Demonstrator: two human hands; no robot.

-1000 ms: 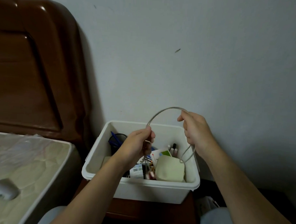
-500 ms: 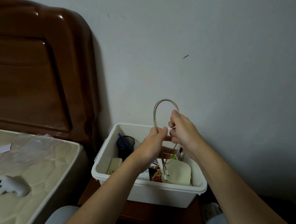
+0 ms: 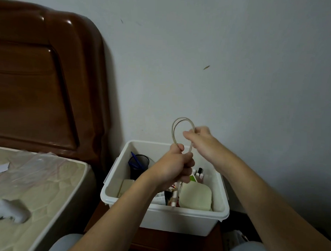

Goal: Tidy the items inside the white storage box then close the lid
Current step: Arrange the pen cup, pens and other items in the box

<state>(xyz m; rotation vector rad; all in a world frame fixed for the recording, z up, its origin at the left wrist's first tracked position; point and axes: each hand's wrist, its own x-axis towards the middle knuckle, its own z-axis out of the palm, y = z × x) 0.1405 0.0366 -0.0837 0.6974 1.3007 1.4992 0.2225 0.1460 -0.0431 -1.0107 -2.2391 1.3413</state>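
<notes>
Coiling of a pale cable (image 3: 181,124) is under way above the white storage box (image 3: 165,217), which sits on a dark wooden nightstand (image 3: 157,239) beside the bed (image 3: 36,192). Nearest the camera, the gathered strands are gripped in the left hand (image 3: 175,167), fingers curled tight round them, with the cable's plug ends hanging down into the box. Just beyond, the upper loop is pinched by the right hand (image 3: 199,140) between thumb and fingers. Inside the box a cream case (image 3: 196,196), a black mesh pen cup (image 3: 139,165) and some markers (image 3: 197,175) are seen. No lid is visible. Judged best: loops kept the same size, each turn laid into the left grip without twist, the dangling plugs tucked in last, then the bundle set in the free space by the case. Farther off, a brown headboard (image 3: 40,74) stands against the wall.
</notes>
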